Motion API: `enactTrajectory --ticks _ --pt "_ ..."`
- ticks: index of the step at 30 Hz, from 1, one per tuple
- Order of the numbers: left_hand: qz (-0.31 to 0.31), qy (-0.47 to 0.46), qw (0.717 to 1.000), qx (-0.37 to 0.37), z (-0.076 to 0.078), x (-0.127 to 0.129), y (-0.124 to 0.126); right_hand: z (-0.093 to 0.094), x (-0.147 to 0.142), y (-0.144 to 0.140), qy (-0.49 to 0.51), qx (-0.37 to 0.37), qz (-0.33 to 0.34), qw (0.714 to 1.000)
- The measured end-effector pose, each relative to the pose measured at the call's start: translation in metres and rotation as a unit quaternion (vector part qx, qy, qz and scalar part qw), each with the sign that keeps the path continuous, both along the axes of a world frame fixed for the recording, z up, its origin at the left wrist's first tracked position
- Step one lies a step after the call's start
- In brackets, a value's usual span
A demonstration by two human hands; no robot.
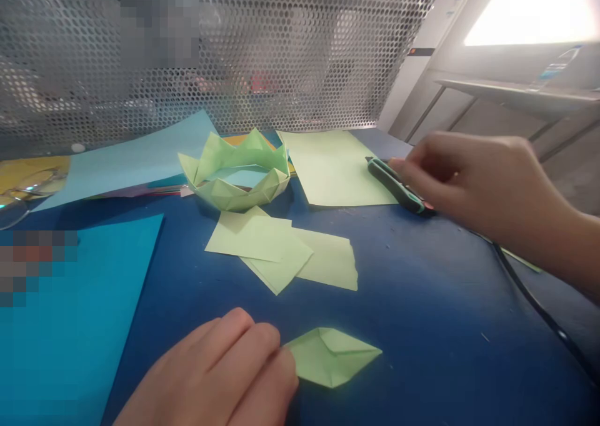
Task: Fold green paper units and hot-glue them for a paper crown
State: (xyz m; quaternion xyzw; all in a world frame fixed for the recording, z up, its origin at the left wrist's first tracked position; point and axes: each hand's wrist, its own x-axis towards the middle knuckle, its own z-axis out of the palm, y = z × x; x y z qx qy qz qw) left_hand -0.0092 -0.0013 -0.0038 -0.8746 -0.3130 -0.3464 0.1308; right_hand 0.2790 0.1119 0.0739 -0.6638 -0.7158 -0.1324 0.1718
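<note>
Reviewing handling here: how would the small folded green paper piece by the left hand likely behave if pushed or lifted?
The folded green paper piece looks thin and probably very light, so it would likely slide on the blue table. Its raised flaps suggest it crushes easily. The left hand touches its edge.

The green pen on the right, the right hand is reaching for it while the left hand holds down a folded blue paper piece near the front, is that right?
Not quite. The head view shows the folded paper piece under the left hand is light green, not blue. The rest stands: the right hand is at the green pen on the right.
</note>
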Motion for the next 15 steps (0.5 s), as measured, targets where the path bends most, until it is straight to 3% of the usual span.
enactTrajectory --ticks 1,2,3,4,7,10,15 --pt "0.009 -0.004 1.0 0.008 -0.004 0.0 0.0 -0.002 -0.007 -0.012 0.006 -0.016 0.077 0.997" --pt "0.015 -0.003 1.0 0.014 -0.007 -0.001 0.0 -0.005 -0.014 -0.025 0.033 -0.032 0.242 0.969" --pt "0.021 0.003 1.0 0.019 -0.011 -0.002 0.0 -0.008 -0.02 -0.037 0.054 -0.082 0.36 0.928" --pt "0.023 0.005 0.999 0.029 -0.014 -0.004 0.0 -0.012 -0.025 -0.05 0.085 -0.123 0.425 0.893" --pt "0.025 0.002 0.998 0.054 -0.021 -0.009 -0.002 -0.023 -0.037 -0.075 0.076 -0.217 0.467 0.854" --pt "0.04 0.0 0.998 0.056 -0.022 -0.009 -0.003 -0.032 -0.044 -0.083 0.035 -0.224 0.469 0.854" --pt "0.055 0.014 0.997 0.059 -0.021 -0.008 -0.001 -0.039 -0.051 -0.081 0.052 -0.217 0.466 0.856"
